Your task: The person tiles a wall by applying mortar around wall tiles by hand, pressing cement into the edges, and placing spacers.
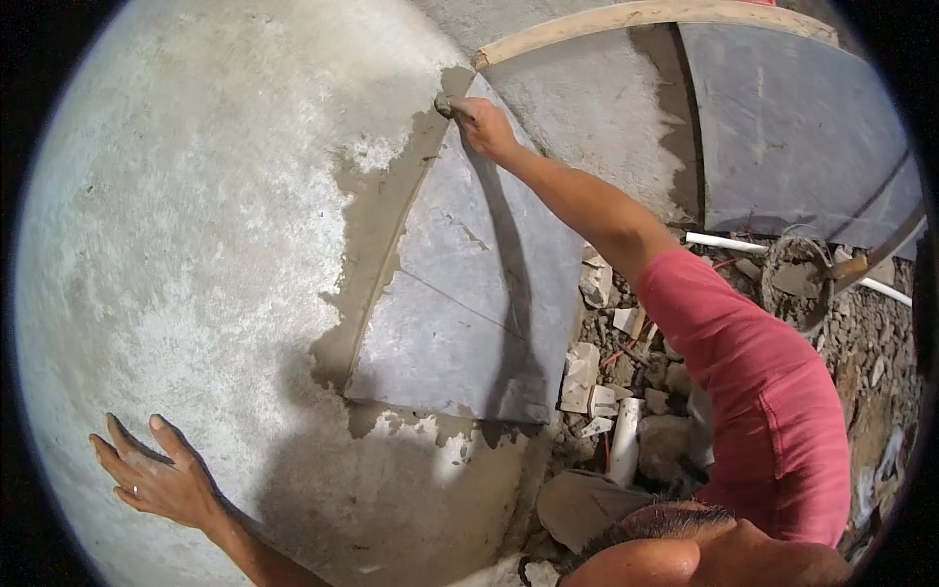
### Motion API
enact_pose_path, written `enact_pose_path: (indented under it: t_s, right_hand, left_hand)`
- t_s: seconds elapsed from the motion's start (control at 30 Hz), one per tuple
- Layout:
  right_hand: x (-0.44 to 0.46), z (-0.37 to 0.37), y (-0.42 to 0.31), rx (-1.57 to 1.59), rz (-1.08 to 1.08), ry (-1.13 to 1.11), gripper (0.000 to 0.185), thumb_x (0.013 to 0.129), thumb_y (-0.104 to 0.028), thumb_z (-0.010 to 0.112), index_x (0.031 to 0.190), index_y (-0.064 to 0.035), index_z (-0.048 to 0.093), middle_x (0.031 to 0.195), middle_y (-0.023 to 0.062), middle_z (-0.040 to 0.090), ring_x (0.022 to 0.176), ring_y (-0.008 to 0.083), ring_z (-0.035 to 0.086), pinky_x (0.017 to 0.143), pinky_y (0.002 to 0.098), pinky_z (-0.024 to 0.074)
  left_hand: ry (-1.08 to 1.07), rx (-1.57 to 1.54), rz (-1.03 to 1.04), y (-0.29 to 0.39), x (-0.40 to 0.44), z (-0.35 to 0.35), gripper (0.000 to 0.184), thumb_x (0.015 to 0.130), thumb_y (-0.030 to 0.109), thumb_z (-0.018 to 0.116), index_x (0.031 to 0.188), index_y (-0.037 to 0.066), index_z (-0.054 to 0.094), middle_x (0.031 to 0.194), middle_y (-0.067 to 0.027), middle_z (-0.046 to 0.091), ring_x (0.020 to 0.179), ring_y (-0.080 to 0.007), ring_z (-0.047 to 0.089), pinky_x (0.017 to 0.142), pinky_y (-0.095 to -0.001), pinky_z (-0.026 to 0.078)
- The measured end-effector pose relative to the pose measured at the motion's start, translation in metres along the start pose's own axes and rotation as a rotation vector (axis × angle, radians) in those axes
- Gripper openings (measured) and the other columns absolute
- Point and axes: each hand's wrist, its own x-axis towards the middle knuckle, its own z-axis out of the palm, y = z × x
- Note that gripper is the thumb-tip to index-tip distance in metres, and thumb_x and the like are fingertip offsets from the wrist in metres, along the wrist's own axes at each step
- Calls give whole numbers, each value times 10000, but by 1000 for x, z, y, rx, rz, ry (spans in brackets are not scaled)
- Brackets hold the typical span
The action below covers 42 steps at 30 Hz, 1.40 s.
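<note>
My right hand is closed on a small grey lump, which looks like wet mortar; its exact kind is hard to make out. It is at the upper tip of a grey slab, where a damp mortar band runs along the slab's left edge. A thin line crosses the slab, and my arm's shadow falls over it. At lower left, my left hand has its fingers spread against the pale cement surface, with a ring on one finger. Nothing is in it.
A curved wooden strip borders the top. Another grey slab lies at upper right. Below it are a mortar-smeared bucket, a white pipe and broken bricks. A short white pipe piece stands among the rubble.
</note>
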Motion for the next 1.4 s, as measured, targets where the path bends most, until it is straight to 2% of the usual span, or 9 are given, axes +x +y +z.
enact_pose_path:
  t_s: [0.07,0.3,0.4,0.63,0.87,1.1,1.2,1.33,1.4]
  right_hand:
    - [-7,7,20,-50,-258,87,316,724,-51,566,1035,-98,593,972,122,614,923,309,566,793,376,458]
    - [53,-37,38,-159,-644,-489,272,689,38,523,931,-73,583,845,123,601,850,309,573,741,382,469]
    - [79,-46,41,-308,-611,-670,248,680,48,506,885,-64,590,785,164,589,800,328,574,702,385,462]
    - [18,-55,-19,-76,292,-446,231,763,-167,531,941,-35,598,890,211,604,854,367,570,728,438,443]
    - [34,-31,-40,-313,20,-514,236,741,-104,518,950,-45,608,944,180,608,898,348,564,771,417,461]
    - [6,-45,-22,-195,-671,-416,372,665,22,527,1030,-39,560,1013,127,564,971,297,518,805,394,459]
    - [22,-62,1,-123,-665,-663,433,676,35,514,1096,-64,552,952,159,584,925,326,540,797,403,453]
    - [22,-59,22,97,-36,-340,250,825,-38,502,1039,-121,603,924,114,616,865,286,577,743,374,469]
    - [25,-53,30,-62,-96,-268,272,813,-62,514,1059,-144,596,924,119,622,852,281,589,752,379,471]
  left_hand:
    - [23,16,13,-3,-3,6,560,862,548,348,1282,190,445,1373,-92,350,1265,-241,334,1044,-496,177]
    - [29,15,29,-4,-2,8,555,862,550,346,1282,202,447,1373,-97,351,1265,-239,336,1045,-499,170]
    - [11,7,22,-3,0,6,557,860,550,354,1280,197,450,1372,-100,354,1265,-239,336,1044,-501,170]
    - [16,-5,19,-2,-2,4,545,856,542,383,1273,200,458,1368,-86,363,1266,-229,334,1045,-485,175]
    - [22,-38,25,-1,0,5,534,850,540,398,1270,216,459,1372,-80,355,1263,-213,338,1054,-476,169]
    - [47,-27,34,-7,-4,14,534,851,550,392,1269,226,459,1368,-74,360,1261,-211,342,1054,-479,169]
    - [31,-16,22,-5,-3,10,537,852,556,386,1268,225,460,1365,-76,365,1257,-212,347,1051,-482,173]
    - [26,2,24,-6,-3,11,545,853,561,382,1268,217,461,1360,-80,370,1249,-219,357,1045,-483,185]
    - [31,-7,29,-5,-3,10,549,853,562,380,1268,213,462,1359,-81,372,1246,-222,360,1041,-483,192]
